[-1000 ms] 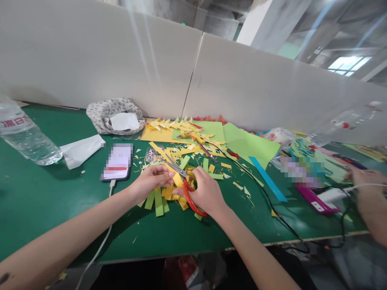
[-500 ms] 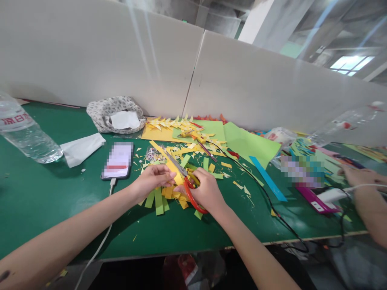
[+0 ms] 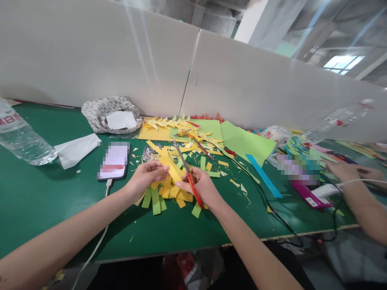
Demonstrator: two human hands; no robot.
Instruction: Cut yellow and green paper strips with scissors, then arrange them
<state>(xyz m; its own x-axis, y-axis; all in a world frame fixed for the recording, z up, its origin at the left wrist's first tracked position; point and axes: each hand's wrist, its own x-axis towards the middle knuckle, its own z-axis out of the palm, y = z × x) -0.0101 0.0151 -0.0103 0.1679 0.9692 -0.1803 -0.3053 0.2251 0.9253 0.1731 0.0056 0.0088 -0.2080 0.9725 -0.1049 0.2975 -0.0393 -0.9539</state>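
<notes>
My left hand [image 3: 145,177] is closed, pinching a yellow paper strip [image 3: 173,170] near its middle. In my right hand [image 3: 206,188] are scissors with red handles [image 3: 195,191], their blades pointing away from me beside the strip. The right thumb reaches the strip's lower end; whether it grips there I cannot tell. Beneath both hands lies a loose pile of yellow paper strips [image 3: 169,191] with green paper strips [image 3: 156,202] around it. Just beyond, small paper scraps and a bag of tiny coloured bits [image 3: 148,153] are scattered.
A phone [image 3: 114,161] on a cable and a water bottle [image 3: 24,137] are to the left. Behind lie a patterned cloth pouch [image 3: 93,117], green paper [image 3: 248,141] and a yellow glue gun [image 3: 193,135]. A black cord [image 3: 266,201] crosses right, near another person's hand [image 3: 343,171].
The scissors have swung away from the strip, their blades now standing to its right. My right thumb has come up to the strip's lower end. The view has shifted slightly.
</notes>
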